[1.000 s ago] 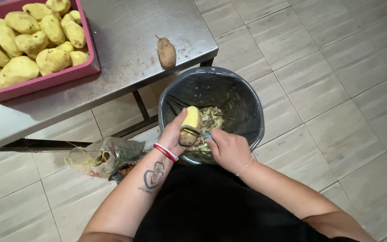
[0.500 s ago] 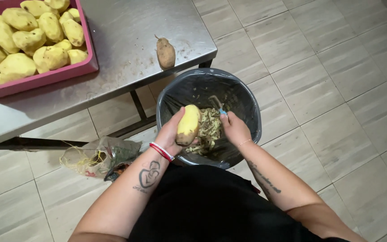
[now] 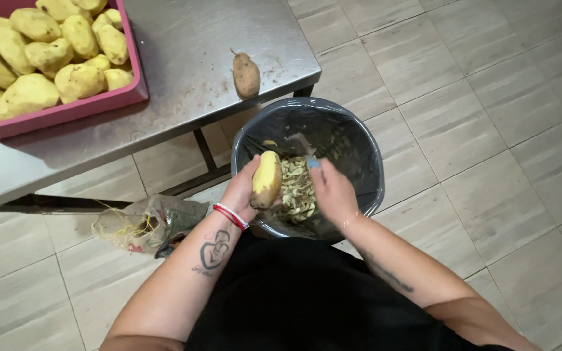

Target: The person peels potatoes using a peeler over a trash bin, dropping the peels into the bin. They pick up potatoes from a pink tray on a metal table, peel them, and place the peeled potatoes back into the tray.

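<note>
**Peeling over a bin, seen from above**

Steel desk (image 3: 183, 78), upper left, carrying a red crate (image 3: 66, 112) of peeled yellow potatoes and one unpeeled potato (image 3: 246, 74) near the desk edge. Black-lined bin (image 3: 359, 149) on the tiled floor, peelings inside. Crumpled clear bag (image 3: 144, 224) on the floor under the desk. Left hand (image 3: 245, 190) clamped around a half-peeled potato (image 3: 267, 179) above the bin. Right hand (image 3: 333, 192), just beside it, closed on a blue-handled peeler (image 3: 307, 153).
</note>
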